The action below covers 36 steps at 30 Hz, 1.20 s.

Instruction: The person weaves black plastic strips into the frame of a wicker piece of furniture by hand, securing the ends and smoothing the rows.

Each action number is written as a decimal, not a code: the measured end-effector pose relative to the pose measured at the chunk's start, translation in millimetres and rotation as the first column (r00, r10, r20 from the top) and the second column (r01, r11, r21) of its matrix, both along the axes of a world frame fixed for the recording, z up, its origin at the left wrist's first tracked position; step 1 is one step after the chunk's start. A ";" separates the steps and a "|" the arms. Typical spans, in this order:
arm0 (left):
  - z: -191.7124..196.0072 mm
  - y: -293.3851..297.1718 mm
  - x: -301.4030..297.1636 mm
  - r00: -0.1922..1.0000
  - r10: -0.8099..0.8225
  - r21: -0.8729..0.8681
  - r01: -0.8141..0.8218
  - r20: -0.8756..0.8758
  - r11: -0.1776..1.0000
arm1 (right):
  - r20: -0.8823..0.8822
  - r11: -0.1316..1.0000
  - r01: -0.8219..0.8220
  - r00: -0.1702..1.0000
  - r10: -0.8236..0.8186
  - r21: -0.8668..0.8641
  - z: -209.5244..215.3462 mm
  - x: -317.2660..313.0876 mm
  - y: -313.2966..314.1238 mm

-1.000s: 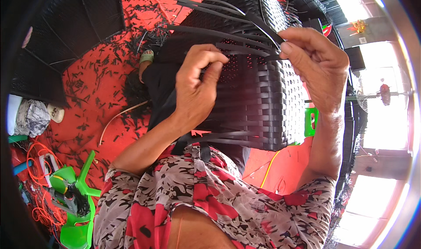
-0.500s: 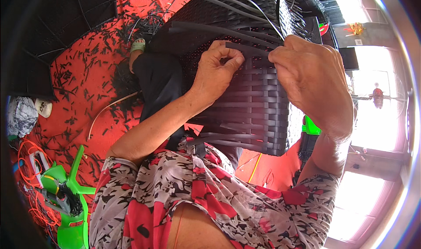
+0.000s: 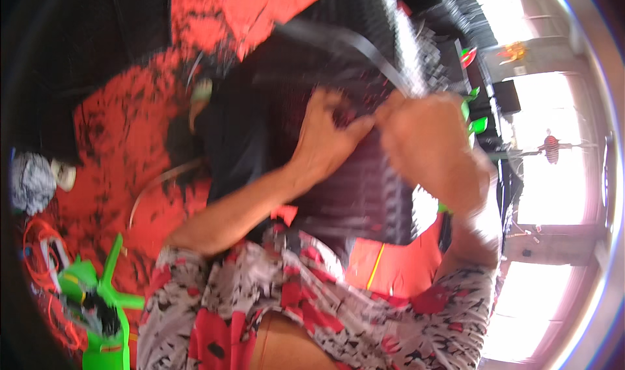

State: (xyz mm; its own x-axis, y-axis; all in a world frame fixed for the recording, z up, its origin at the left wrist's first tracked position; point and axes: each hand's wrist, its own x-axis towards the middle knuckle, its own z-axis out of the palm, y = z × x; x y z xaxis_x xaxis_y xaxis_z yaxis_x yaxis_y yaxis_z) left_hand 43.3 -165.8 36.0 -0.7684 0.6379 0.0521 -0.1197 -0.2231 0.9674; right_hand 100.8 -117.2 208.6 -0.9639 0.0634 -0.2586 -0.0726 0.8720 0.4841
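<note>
- Left hand (image 3: 325,139) pinches a black weaving strip (image 3: 364,51) against the black woven basket (image 3: 371,187).
- Right hand (image 3: 426,148), curled shut, grips the same strip just beside it.

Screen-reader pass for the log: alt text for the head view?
Blurred view down at two bare hands meeting on a black woven panel: the left hand and right hand pinch at loose black strips that stick up from its top. Red floor with black scraps lies behind; a green plastic stool stands lower left.
</note>
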 end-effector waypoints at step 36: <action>42.4 -26.4 -52.5 0.309 -0.442 -0.384 0.233 -0.842 0.894 | -0.419 0.950 -0.213 0.903 0.101 -0.230 -21.6 38.1 11.0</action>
State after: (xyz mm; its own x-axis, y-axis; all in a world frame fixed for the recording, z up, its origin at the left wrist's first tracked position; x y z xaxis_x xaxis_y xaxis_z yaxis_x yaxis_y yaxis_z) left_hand -9.3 -192.3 78.5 -0.0412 0.9057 0.4218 0.8032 -0.2211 0.5532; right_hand 139.0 -106.2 187.0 -0.9802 -0.1139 0.1617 -0.0700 0.9644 0.2551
